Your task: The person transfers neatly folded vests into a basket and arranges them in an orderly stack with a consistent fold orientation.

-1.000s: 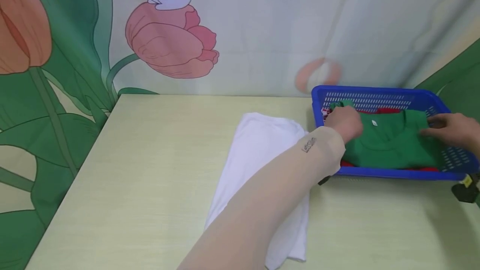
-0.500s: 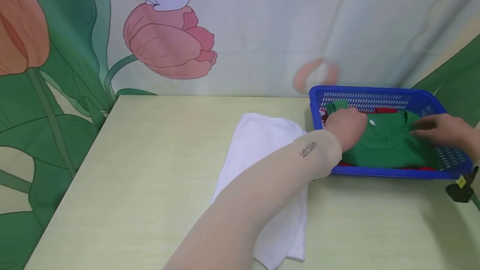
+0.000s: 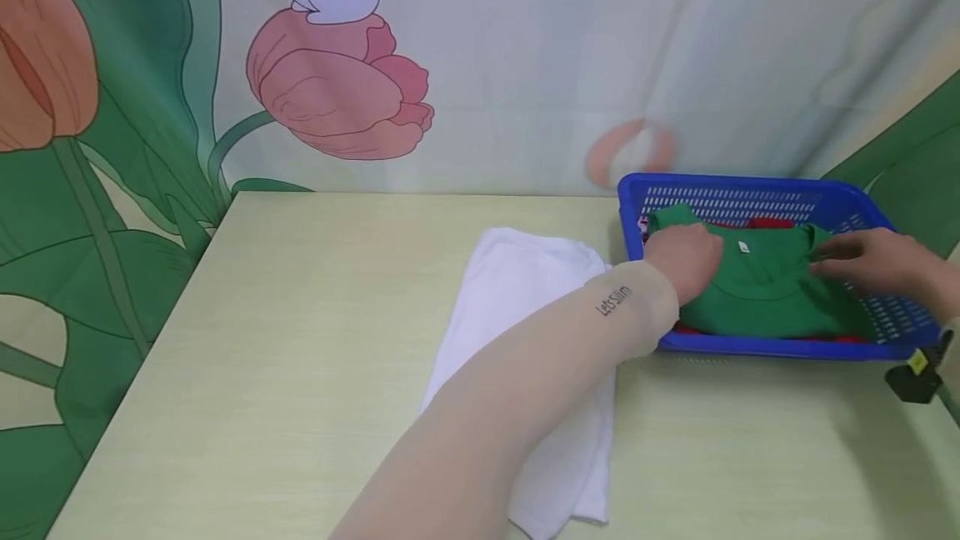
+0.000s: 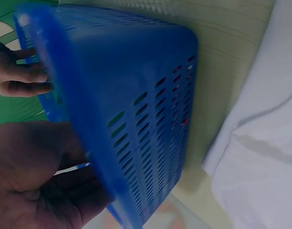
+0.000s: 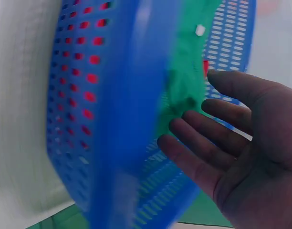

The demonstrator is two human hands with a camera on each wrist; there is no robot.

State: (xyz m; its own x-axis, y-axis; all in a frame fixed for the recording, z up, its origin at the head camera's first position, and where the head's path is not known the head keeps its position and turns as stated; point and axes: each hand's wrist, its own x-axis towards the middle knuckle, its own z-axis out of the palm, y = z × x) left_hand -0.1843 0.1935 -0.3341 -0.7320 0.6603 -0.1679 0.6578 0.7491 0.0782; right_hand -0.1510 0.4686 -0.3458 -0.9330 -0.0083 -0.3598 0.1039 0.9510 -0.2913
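Observation:
A folded green shirt (image 3: 772, 302) with a small white neck label lies in the blue perforated basket (image 3: 780, 347). My left hand (image 3: 685, 258) reaches over the basket's left end, knuckles up, at the shirt's left part. In the left wrist view its fingers pass behind the basket rim, and I cannot tell whether they grip the cloth. My right hand (image 3: 873, 261) hovers at the shirt's right edge; in the right wrist view its fingers (image 5: 198, 152) are extended, slightly bent and spread, with nothing held between them.
Red cloth (image 3: 771, 223) shows beneath and behind the green shirt. A folded white cloth (image 3: 517, 282) lies on the pale table (image 3: 300, 340) left of the basket, partly under my left sleeve. A printed curtain (image 3: 510, 65) hangs behind the table.
My right hand has shifted left along the shirt's right side, and the shirt's upper right corner has drawn in. My left hand has stayed near the basket's left end, moving slightly.

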